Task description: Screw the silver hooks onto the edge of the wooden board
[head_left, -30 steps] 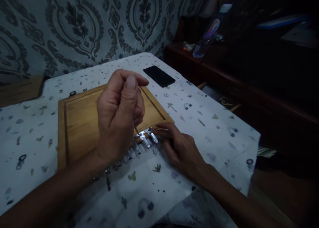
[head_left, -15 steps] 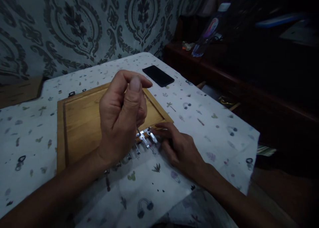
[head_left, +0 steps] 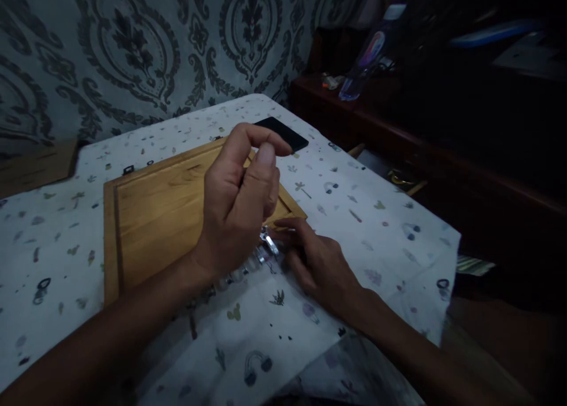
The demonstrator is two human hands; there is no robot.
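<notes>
Lying on the printed cloth (head_left: 372, 217): one wooden board (head_left: 155, 217), rimmed. Along its near edge, a row of metal hooks (head_left: 269, 242), ends projecting over the cloth, several partly hidden. Left hand (head_left: 243, 199): raised above the board, fingers curled inward, thumb below the bent index finger; palm concealed, so whether it has hold of anything cannot be told. Right hand (head_left: 321, 261): low, fingers half bent and slightly spread, at the board's near right corner, beside the end hook; whether it grips cannot be told. Beyond the board: black phone (head_left: 290, 135), flat, partly covered by the left hand. Farther right: dark desk (head_left: 328, 107) bearing one clear bottle (head_left: 354, 81). Far left: cardboard (head_left: 39, 163). Behind: patterned wall (head_left: 133, 39).
</notes>
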